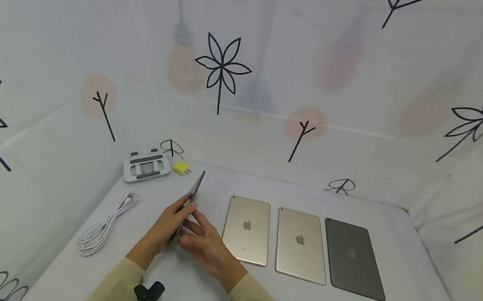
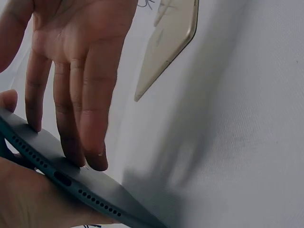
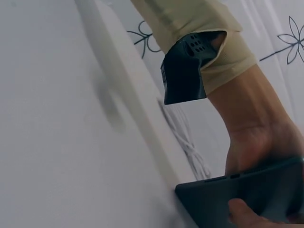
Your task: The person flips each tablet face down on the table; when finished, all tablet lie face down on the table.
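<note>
A dark tablet [image 1: 197, 185] stands tilted up off the table, seen nearly edge-on in the head view. My left hand [image 1: 166, 224] grips it along its left side. In the left wrist view, the speaker holes and port show on the tablet's edge [image 2: 61, 178]. My right hand [image 1: 209, 251] is at the tablet's right side, its fingers fairly straight. Their tips reach the flat face of the tablet; whether all of them touch cannot be told. In the right wrist view, the tablet's dark face [image 3: 204, 199] is partly cut off.
To the right lie two gold tablets [image 1: 245, 245] [image 1: 300, 259] and a dark grey tablet [image 1: 353, 267], backs up. On the left are a coiled white cable [image 1: 100, 231], a grey-and-white stand [image 1: 146, 166] and a yellow plug [image 1: 180, 167]. Patterned white cloth [image 1: 251, 141] walls the table.
</note>
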### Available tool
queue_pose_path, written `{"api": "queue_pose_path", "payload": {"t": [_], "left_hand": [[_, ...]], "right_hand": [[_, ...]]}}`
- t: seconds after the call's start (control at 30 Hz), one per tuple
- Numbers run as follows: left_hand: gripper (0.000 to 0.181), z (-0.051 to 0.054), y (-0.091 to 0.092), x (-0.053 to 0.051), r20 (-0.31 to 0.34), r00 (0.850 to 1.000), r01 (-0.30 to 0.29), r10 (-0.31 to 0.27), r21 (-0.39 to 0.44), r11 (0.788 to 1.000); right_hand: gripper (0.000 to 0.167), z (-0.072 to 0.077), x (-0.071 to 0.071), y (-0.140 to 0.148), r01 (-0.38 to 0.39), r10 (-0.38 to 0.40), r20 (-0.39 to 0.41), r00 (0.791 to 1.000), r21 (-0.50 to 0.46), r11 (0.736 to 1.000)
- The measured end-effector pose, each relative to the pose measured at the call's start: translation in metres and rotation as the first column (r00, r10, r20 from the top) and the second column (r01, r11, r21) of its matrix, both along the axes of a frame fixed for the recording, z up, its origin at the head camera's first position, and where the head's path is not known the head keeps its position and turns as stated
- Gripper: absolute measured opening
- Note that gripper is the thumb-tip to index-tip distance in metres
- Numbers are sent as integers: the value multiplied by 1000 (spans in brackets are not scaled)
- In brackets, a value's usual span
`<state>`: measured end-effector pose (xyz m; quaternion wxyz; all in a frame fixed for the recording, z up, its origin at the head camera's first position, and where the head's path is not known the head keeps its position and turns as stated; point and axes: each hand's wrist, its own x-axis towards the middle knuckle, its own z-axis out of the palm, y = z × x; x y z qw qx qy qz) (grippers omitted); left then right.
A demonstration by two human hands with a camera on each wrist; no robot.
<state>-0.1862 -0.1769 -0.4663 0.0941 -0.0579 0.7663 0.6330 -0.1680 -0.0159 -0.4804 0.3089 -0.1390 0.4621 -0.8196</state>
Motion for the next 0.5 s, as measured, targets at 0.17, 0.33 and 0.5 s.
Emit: {"api": "queue_pose_path", "payload": {"t": [0.17, 0.33, 0.5], "left_hand": [[78, 2, 0, -1, -25, 1000, 5, -3, 107, 994], [66, 6, -3, -3, -40, 999, -17, 28, 254, 967], [61, 9, -11, -4, -47, 997, -38, 58, 350, 936]], "right_hand": [[87, 1, 1, 3, -5, 11, -94, 995, 67, 998], [77, 3, 0, 3, 46, -1, -229, 973, 188, 981], [70, 1, -3, 6, 184, -59, -341, 938, 346, 920]]}}
